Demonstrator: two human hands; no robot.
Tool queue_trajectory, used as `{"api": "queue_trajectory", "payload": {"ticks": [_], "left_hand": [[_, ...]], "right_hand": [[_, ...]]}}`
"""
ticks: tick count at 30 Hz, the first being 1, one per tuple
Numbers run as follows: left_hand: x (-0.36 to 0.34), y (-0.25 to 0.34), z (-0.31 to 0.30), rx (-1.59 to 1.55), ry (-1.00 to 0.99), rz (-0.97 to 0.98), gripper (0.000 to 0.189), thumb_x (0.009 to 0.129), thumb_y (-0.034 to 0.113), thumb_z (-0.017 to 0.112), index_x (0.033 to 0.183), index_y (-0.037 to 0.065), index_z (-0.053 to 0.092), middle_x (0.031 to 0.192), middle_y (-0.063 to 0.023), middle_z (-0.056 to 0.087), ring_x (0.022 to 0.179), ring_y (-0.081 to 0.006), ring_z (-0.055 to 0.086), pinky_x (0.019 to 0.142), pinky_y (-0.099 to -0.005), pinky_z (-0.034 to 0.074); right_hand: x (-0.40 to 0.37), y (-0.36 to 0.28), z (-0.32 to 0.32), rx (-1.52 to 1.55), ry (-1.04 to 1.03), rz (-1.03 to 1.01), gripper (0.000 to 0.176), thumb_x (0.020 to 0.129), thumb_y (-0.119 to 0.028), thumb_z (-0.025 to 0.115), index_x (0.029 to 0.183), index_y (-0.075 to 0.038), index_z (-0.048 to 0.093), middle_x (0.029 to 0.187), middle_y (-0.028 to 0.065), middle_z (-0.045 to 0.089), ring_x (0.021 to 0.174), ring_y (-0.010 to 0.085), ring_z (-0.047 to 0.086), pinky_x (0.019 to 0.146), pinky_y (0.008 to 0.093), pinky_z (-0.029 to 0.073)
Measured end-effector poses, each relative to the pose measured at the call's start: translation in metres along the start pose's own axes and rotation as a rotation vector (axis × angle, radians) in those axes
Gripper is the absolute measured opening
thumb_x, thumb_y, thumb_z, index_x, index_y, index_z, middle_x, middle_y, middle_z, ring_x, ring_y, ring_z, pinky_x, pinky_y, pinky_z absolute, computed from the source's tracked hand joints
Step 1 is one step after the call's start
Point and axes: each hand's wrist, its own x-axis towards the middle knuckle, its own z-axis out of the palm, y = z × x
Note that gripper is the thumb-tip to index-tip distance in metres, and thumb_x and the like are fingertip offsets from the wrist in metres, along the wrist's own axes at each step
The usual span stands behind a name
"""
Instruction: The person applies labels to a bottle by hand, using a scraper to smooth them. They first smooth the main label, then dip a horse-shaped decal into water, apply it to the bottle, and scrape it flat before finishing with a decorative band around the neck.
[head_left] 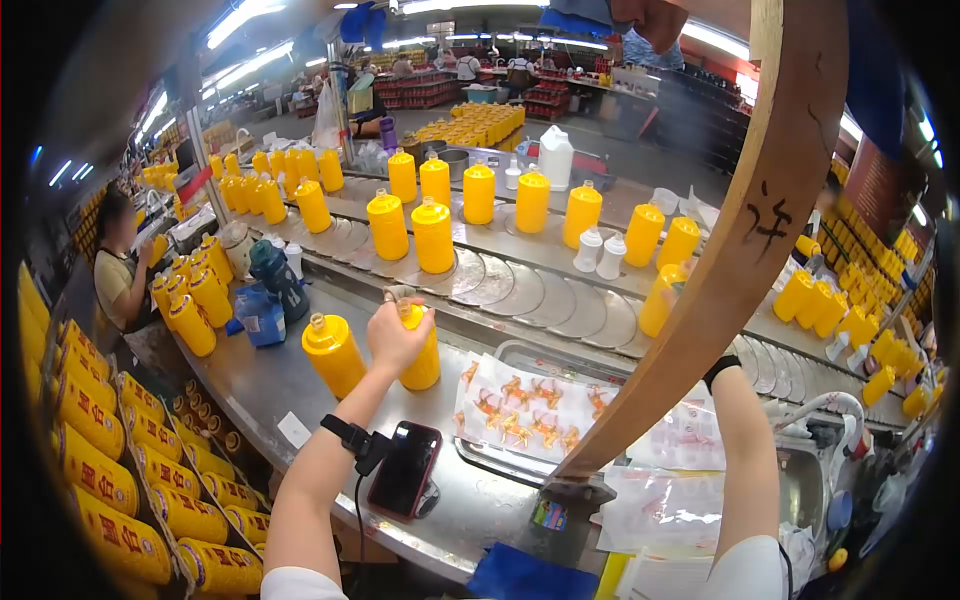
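My left hand (pixel 397 338) is closed around the upper part of a yellow bottle (pixel 421 366) on the metal worktop. Just left of it stands another yellow bottle (pixel 334 358) with a clear, uncapped neck. My right forearm (pixel 748 460), with a dark band at the wrist, reaches up behind a wooden post (pixel 700 250). The post hides nearly all of my right hand, so its fingers cannot be made out. Closest to that hand is a yellow bottle (pixel 657 303) at the conveyor's near side, partly covered by the post.
A conveyor of overlapping round plates (pixel 535 292) carries yellow bottles and white small bottles (pixel 588 250). Sheets with orange-gold figures (pixel 520 405) lie on a tray. A phone (pixel 405 470) rests nearby. A co-worker (pixel 120 260) sits at left beside more bottles. Crated labelled bottles (pixel 120 530) fill the lower left.
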Motion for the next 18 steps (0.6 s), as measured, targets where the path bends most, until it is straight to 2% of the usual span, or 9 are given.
{"api": "queue_trajectory", "payload": {"ticks": [2, 3, 5, 6, 9, 10, 13, 14, 18], "left_hand": [[0.000, -0.005, 0.003, 0.002, 0.000, -0.007, 0.025, 0.085, 0.034, 0.079, 0.097, 0.013, 0.075, 0.087, -0.0150, 0.073, 0.084, -0.0373, 0.071, 0.074, -0.0475, 0.055], [-0.001, -0.009, 0.006, -0.002, 0.006, 0.005, 0.024, 0.086, 0.034, 0.078, 0.098, 0.014, 0.075, 0.088, -0.0148, 0.072, 0.085, -0.0371, 0.071, 0.075, -0.0478, 0.054], [-0.002, -0.011, 0.007, -0.006, 0.019, 0.012, 0.024, 0.086, 0.034, 0.078, 0.098, 0.014, 0.075, 0.089, -0.0146, 0.072, 0.086, -0.0369, 0.070, 0.075, -0.0480, 0.054], [-0.003, -0.008, 0.005, 0.010, 0.004, 0.000, 0.024, 0.086, 0.034, 0.078, 0.099, 0.015, 0.075, 0.090, -0.0145, 0.072, 0.086, -0.0370, 0.070, 0.076, -0.0484, 0.054], [-0.001, -0.003, 0.002, 0.007, -0.008, -0.014, 0.023, 0.086, 0.034, 0.076, 0.100, 0.015, 0.073, 0.091, -0.0145, 0.072, 0.087, -0.0376, 0.070, 0.076, -0.0492, 0.054], [-0.001, -0.003, 0.003, 0.003, -0.019, -0.030, 0.023, 0.087, 0.033, 0.076, 0.099, 0.014, 0.072, 0.091, -0.0147, 0.071, 0.087, -0.0379, 0.069, 0.077, -0.0495, 0.054], [-0.001, 0.000, -0.002, -0.027, -0.043, -0.054, 0.025, 0.087, 0.032, 0.075, 0.100, 0.011, 0.069, 0.093, -0.0164, 0.071, 0.090, -0.0387, 0.069, 0.079, -0.0502, 0.054], [-0.001, -0.005, 0.001, -0.001, -0.050, -0.032, 0.027, 0.088, 0.033, 0.074, 0.102, 0.011, 0.068, 0.095, -0.0173, 0.071, 0.092, -0.0391, 0.069, 0.080, -0.0504, 0.054], [0.001, -0.006, 0.001, 0.014, -0.096, -0.057, 0.035, 0.088, 0.036, 0.074, 0.107, 0.008, 0.067, 0.100, -0.0203, 0.071, 0.097, -0.0403, 0.069, 0.084, -0.0511, 0.053]], "right_hand": [[0.015, 0.066, 0.059, 0.375, -0.060, 0.108, 0.038, 0.093, -0.038, 0.065, 0.112, -0.007, 0.075, 0.109, 0.0132, 0.077, 0.102, 0.0350, 0.073, 0.089, 0.0435, 0.057], [0.024, 0.063, 0.050, 0.376, -0.061, 0.103, 0.038, 0.093, -0.038, 0.065, 0.112, -0.007, 0.075, 0.109, 0.0132, 0.077, 0.102, 0.0350, 0.073, 0.089, 0.0435, 0.057], [0.043, 0.050, 0.014, -0.105, -0.413, 0.229, 0.041, 0.090, -0.040, 0.067, 0.116, -0.009, 0.075, 0.113, 0.0151, 0.076, 0.105, 0.0352, 0.073, 0.087, 0.0466, 0.058], [0.047, 0.043, 0.003, -0.182, -0.504, 0.248, 0.044, 0.089, -0.043, 0.069, 0.118, -0.010, 0.074, 0.114, 0.0165, 0.075, 0.107, 0.0360, 0.073, 0.086, 0.0479, 0.059], [0.025, 0.005, -0.041, -0.097, -0.378, 0.333, 0.046, 0.090, -0.045, 0.067, 0.120, -0.011, 0.072, 0.114, 0.0182, 0.075, 0.107, 0.0372, 0.073, 0.087, 0.0484, 0.058], [0.019, 0.101, 0.066, 0.092, -0.242, 0.257, 0.047, 0.086, -0.043, 0.075, 0.117, -0.008, 0.068, 0.110, 0.0181, 0.075, 0.105, 0.0382, 0.072, 0.087, 0.0487, 0.057], [-0.008, 0.028, -0.054, -0.005, -0.251, 0.169, 0.050, 0.077, -0.036, 0.086, 0.110, -0.005, 0.065, 0.104, 0.0168, 0.075, 0.100, 0.0389, 0.071, 0.085, 0.0481, 0.056], [-0.015, 0.033, -0.065, -0.014, -0.258, 0.189, 0.055, 0.067, -0.030, 0.093, 0.106, -0.004, 0.063, 0.101, 0.0163, 0.073, 0.097, 0.0383, 0.070, 0.084, 0.0461, 0.055], [-0.063, -0.015, -0.199, 0.260, -0.249, 0.107, 0.056, 0.065, -0.019, 0.092, 0.109, -0.002, 0.062, 0.108, 0.0177, 0.072, 0.099, 0.0369, 0.070, 0.084, 0.0409, 0.054]]}}
